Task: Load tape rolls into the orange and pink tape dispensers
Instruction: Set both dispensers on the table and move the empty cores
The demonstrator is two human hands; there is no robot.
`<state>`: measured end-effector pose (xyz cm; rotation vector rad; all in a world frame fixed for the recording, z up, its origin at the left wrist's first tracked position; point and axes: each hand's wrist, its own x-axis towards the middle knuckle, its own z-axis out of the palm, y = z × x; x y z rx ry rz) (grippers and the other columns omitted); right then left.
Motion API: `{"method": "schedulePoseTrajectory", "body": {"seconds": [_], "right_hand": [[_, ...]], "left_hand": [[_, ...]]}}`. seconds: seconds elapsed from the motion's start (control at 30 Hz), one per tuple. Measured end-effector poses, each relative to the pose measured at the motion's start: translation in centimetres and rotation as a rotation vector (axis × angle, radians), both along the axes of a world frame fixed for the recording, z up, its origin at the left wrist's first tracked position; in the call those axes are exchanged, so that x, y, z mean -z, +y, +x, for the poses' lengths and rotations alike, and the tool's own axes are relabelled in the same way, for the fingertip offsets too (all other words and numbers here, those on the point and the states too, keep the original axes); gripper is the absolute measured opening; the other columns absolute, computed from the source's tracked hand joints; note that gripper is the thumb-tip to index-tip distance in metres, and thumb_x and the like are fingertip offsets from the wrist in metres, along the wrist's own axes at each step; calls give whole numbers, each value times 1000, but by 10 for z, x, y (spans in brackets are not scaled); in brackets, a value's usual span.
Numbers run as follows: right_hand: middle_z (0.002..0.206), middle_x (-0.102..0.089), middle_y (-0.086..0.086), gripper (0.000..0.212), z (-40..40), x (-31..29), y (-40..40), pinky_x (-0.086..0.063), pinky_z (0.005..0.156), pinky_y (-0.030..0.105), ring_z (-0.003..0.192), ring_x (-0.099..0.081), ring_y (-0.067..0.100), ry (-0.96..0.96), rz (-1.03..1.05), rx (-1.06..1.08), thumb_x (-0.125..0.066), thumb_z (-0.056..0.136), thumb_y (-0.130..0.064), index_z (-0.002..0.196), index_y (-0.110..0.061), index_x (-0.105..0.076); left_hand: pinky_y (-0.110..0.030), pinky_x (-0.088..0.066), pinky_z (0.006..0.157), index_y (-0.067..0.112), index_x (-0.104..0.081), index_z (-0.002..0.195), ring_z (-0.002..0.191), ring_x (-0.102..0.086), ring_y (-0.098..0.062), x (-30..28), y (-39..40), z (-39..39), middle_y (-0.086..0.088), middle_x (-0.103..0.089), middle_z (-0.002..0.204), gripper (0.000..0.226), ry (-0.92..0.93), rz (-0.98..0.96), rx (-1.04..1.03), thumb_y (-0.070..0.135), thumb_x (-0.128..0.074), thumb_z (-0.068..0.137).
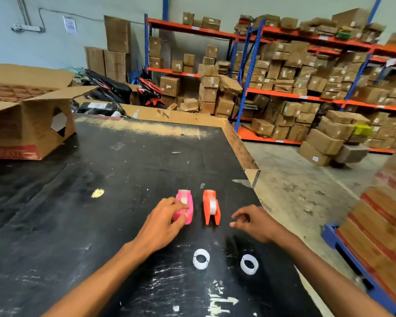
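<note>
A pink tape dispenser (pixel 186 203) and an orange tape dispenser (pixel 211 208) stand side by side on the black table (pixel 101 179), each with a white roll showing in it. My left hand (pixel 164 221) lies on the pink dispenser's near end, fingers wrapped around it. To the right of the orange dispenser hovers my right hand (pixel 249 221), fingers curled and apart, holding nothing. Two white tape rings lie nearer to me: the left ring (pixel 201 259) and the right ring (pixel 249 264).
An open cardboard box (pixel 28 124) sits at the table's far left. The table's right edge (pixel 254 177) drops to a concrete floor. Shelves of cartons (pixel 306 88) fill the background, and a stacked pallet (pixel 380 225) stands at right.
</note>
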<state>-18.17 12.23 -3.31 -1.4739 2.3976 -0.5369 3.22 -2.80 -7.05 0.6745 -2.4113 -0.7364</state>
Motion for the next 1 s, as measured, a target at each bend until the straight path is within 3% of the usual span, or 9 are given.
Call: {"method": "schedulePoseTrajectory", "body": {"seconds": [0.07, 0.17, 0.27, 0.37, 0.5, 0.7, 0.8, 0.9, 1.0], "right_hand": [[94, -70, 6, 38, 6, 0, 17, -48, 78, 27, 85, -62, 17, 32, 137, -34, -70, 80, -37, 109, -13, -67], [88, -57, -1, 51, 13, 7, 39, -45, 75, 27, 83, -54, 15, 57, 245, -52, -70, 77, -46, 116, -14, -63], [84, -52, -9, 55, 19, 12, 54, -42, 76, 26, 84, -51, 14, 39, 217, -31, -71, 75, -47, 119, -16, -60], [86, -58, -7, 47, 27, 14, 64, -48, 75, 30, 84, -57, 15, 51, 190, -24, -74, 74, -43, 112, -18, -64], [87, -68, 0, 29, 32, 20, 68, -56, 74, 41, 81, -64, 23, 98, 180, -17, -74, 75, -41, 96, -21, -71], [103, -70, 5, 36, 38, 21, 72, -54, 80, 38, 90, -64, 23, 62, 129, 28, -73, 77, -36, 107, -17, -70], [100, -70, 4, 32, 42, 18, 64, -54, 80, 37, 90, -64, 22, 70, 157, 1, -73, 78, -33, 105, -17, -71], [106, -67, 5, 42, 53, 15, 41, -50, 84, 33, 96, -62, 22, 53, 130, -42, -75, 77, -30, 115, -17, -65], [101, -60, 1, 56, 75, 17, 5, -49, 87, 33, 91, -57, 18, -6, 86, -121, -77, 74, -29, 125, -17, -57]], "left_hand": [[-29, -48, 86, 22, -69, 115, 97, -59, -13, -2, 16, 0, 2, -70, 109, 35, -78, 13, 117, 41, -58, 87], [-31, -50, 89, 23, -64, 122, 99, -61, -12, 0, 34, 1, 3, -69, 112, 46, -219, 53, 235, 50, -59, 85], [-35, -48, 95, 23, -59, 128, 105, -58, -13, 4, 44, 2, 2, -65, 113, 60, -294, 13, 263, 59, -59, 81], [-34, -45, 98, 24, -57, 129, 112, -52, -13, 8, 50, 2, 3, -62, 117, 65, -361, -54, 277, 60, -63, 76], [-40, -49, 89, 23, -68, 99, 98, -51, -16, 14, 50, 3, 4, -64, 98, 33, -348, -112, 302, 49, -66, 79], [-40, -48, 86, 23, -66, 96, 98, -48, -16, 22, 55, 7, 4, -60, 95, 25, -299, -108, 278, 44, -63, 83], [-39, -48, 85, 23, -66, 97, 98, -49, -16, 22, 53, 14, 3, -61, 96, 23, -290, -102, 242, 42, -62, 84], [-40, -50, 83, 22, -65, 93, 95, -50, -17, 20, 39, 31, 3, -63, 95, 25, -303, -111, 157, 43, -59, 83], [-36, -49, 87, 24, -64, 108, 103, -51, -15, 17, 13, 56, 4, -65, 107, 30, -313, -98, 36, 42, -59, 85]]}}
